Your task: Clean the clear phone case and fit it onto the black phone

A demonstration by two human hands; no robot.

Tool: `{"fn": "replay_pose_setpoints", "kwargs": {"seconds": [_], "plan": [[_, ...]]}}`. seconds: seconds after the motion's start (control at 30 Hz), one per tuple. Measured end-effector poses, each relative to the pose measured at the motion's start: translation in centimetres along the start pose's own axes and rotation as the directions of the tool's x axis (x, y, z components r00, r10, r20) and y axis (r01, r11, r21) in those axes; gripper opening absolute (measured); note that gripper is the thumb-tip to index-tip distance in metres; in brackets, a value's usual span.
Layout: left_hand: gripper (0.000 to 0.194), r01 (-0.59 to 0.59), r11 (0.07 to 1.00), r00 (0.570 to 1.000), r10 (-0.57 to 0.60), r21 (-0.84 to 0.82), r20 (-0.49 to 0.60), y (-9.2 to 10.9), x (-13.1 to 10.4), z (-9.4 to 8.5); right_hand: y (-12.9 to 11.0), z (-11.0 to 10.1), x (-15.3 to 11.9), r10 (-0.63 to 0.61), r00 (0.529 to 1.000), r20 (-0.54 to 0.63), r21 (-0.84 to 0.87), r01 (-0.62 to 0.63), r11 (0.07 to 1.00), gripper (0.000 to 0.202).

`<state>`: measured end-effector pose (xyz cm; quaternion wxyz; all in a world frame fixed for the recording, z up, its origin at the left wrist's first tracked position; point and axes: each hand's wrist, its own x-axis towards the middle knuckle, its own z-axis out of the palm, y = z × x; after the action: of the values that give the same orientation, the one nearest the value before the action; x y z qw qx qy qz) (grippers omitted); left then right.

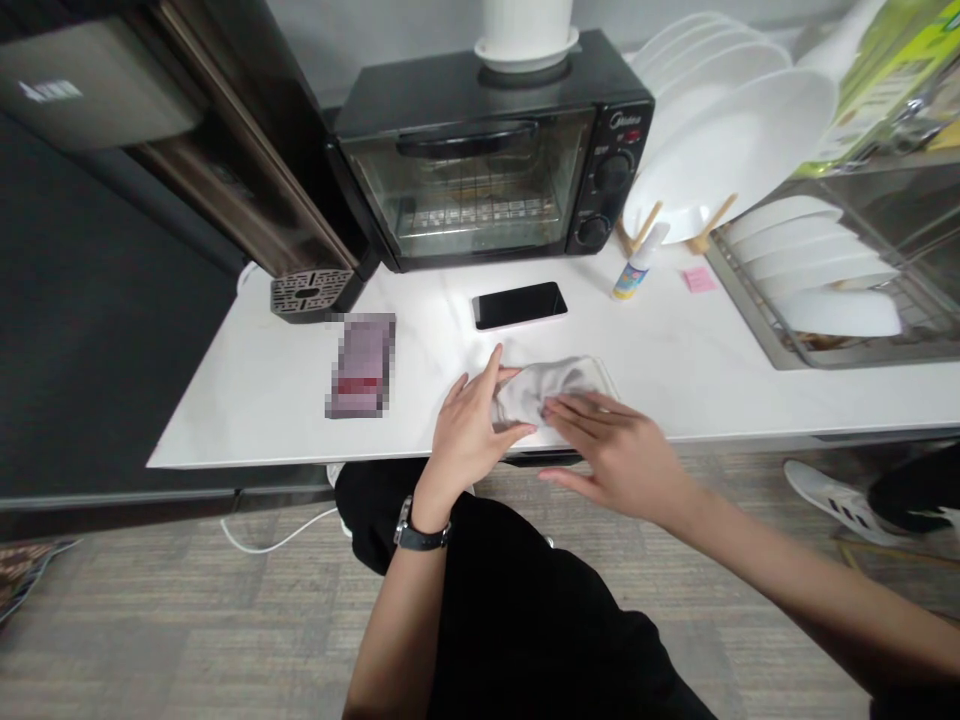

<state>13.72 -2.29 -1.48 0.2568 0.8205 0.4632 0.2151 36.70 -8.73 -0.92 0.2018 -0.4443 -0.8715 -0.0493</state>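
On the white counter, near its front edge, lies a crumpled light grey cloth [541,388], with a pale flat edge showing under its right end. My left hand [471,420] has its fingers spread around the cloth's left end. The fingers of my right hand [619,445] rest on top of the cloth, stretched out, with the thumb apart. A phone with a black screen [523,305] lies just behind the cloth. Left of my hands is a blurred purplish packet [361,365].
Behind the white counter's [247,400] front edge stand a toaster oven [480,180] and a dark dispenser [255,150]. A small spray bottle [631,275], pink note [700,280], plates [720,150] and dish rack [772,320] are at the right. Another person's shoe [840,500] shows below.
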Motion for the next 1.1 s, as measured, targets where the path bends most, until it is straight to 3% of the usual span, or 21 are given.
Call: {"fn": "replay_pose_setpoints", "kwargs": {"seconds": [0.1, 0.23, 0.43, 0.57, 0.73, 0.87, 1.1], "plan": [[0.108, 0.017, 1.000, 1.000, -0.017, 0.018, 0.022, -0.4, 0.0, -0.1, -1.1, 1.9, 2.3, -0.077, 0.997, 0.016, 0.145, 0.074, 0.987, 0.072], [0.101, 0.021, 0.999, 0.999, -0.022, 0.024, 0.047, -0.7, -0.1, -0.4, 0.8, 3.1, 3.9, -0.081, 0.996, 0.033, 0.193, 0.073, 0.979, 0.055], [0.106, -0.030, 0.999, 1.000, 0.030, -0.017, 0.004, -0.3, -0.1, -0.3, 3.3, -0.4, -0.4, 0.095, 0.995, 0.014, -0.019, -0.095, 0.995, 0.057], [0.106, -0.057, 0.998, 0.998, 0.056, -0.026, -0.027, -0.3, 0.1, -0.2, 2.0, -0.9, -1.7, 0.090, 0.996, 0.018, 0.076, -0.092, 0.993, 0.062], [0.099, -0.034, 0.999, 0.999, 0.034, -0.018, -0.008, -0.9, 0.0, -0.4, 0.3, 2.4, 2.2, -0.085, 0.995, 0.056, 0.335, 0.061, 0.940, 0.061], [0.099, 0.004, 0.998, 1.000, -0.004, -0.062, 0.005, -1.3, -0.2, -0.7, 1.7, 3.2, 3.9, -0.126, 0.988, 0.086, 0.293, 0.096, 0.951, 0.061], [0.106, -0.024, 0.996, 1.000, 0.023, -0.082, -0.018, -0.7, 0.0, -0.6, 5.2, -0.7, -2.0, -0.003, 0.997, 0.075, 0.115, -0.006, 0.993, 0.063]]}}
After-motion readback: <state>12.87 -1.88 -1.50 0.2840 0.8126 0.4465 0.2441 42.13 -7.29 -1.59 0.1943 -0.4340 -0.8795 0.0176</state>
